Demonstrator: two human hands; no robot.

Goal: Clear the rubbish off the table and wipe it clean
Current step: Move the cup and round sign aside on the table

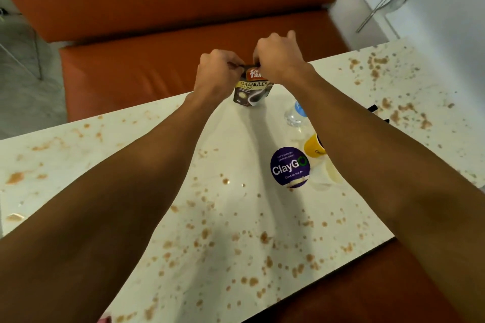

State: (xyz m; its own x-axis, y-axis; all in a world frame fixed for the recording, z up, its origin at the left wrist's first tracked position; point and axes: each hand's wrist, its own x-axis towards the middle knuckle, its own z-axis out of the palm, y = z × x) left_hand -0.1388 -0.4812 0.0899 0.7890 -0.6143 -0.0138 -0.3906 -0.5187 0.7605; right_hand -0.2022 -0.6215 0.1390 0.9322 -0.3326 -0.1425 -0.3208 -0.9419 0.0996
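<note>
A dark coffee granules pouch (252, 92) stands upright near the far edge of the white table (78, 155). My left hand (217, 71) pinches the pouch's top left corner, and my right hand (278, 60) grips its top right. Brown spill stains (236, 238) speckle the tabletop, thickest at the near side and far right. A clear plastic bottle (295, 114) lies on the table under my right forearm. A yellow cup (314, 146) lies beside it, partly hidden by that arm.
A round purple "ClayGo" sticker (288, 167) is on the table's middle. An orange bench seat (157, 60) runs behind the table, and another orange seat (367, 291) shows at the near right. A white appliance (433, 8) stands at the back right.
</note>
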